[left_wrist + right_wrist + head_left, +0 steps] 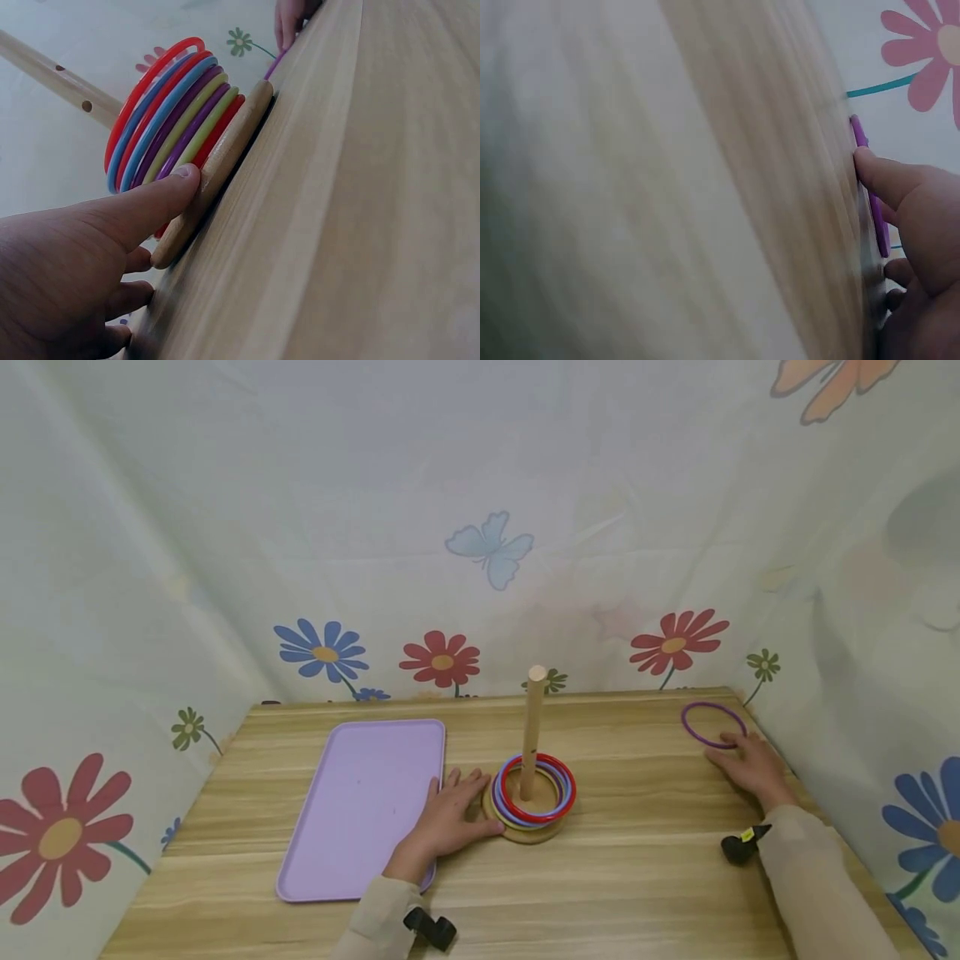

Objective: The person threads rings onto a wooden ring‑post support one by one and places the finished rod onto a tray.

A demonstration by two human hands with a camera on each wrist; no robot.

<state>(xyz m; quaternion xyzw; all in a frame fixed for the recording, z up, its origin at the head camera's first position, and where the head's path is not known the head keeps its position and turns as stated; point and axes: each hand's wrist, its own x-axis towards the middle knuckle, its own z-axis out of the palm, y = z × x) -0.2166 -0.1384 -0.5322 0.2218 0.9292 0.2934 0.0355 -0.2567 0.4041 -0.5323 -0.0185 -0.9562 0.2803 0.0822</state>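
A round wooden base (529,837) with an upright peg (532,722) stands near the middle of the table. Several rings (180,120) in red, blue, purple and yellow-green are stacked around the peg, a red one on top. My left hand (447,820) touches the left side of the base, thumb against its edge and fingers spread. Over at the table's far right, my right hand (752,770) pinches a thin purple ring (882,225) between thumb and finger. That ring lies low, close to the tabletop.
Left of the base lies a shallow lilac tray (360,810), partly covered by my left hand and forearm. A flower-printed cloth (562,610) hangs behind the wood-grain table (645,877) and along its sides. The right hand is close to the table's right edge.
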